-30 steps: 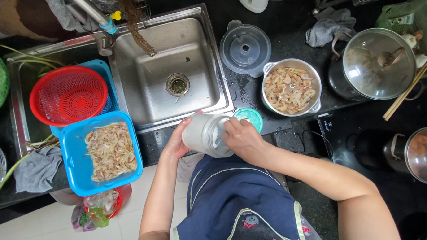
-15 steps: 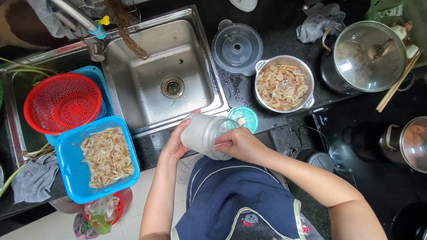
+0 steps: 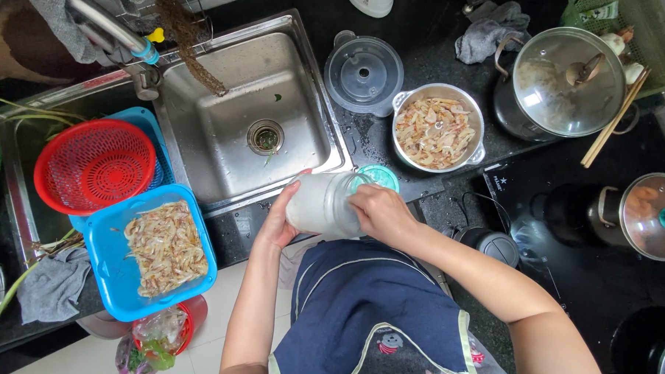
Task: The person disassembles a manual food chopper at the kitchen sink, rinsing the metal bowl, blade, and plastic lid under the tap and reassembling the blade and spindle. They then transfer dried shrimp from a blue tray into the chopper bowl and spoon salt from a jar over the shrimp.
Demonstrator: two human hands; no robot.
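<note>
I hold a white plastic jar (image 3: 322,204) on its side in front of my body, at the counter's front edge. My left hand (image 3: 275,222) cups its base. My right hand (image 3: 380,213) grips its mouth end, fingers curled over the opening. A round teal lid (image 3: 380,176) lies on the black counter just beyond my right hand. Further back stands a metal pot of small shrimp (image 3: 437,130).
A steel sink (image 3: 226,102) lies at the back left, a red colander (image 3: 92,164) beside it. A blue tub of shrimp (image 3: 161,248) overhangs the counter edge. Clear lid (image 3: 363,71), glass-lidded pots (image 3: 565,83) (image 3: 654,212), chopsticks (image 3: 614,122) and a black stove (image 3: 539,202) fill the right.
My view has drifted slightly; the jar stays between both hands at the counter edge, turned a little, with my right hand still working at its mouth.
</note>
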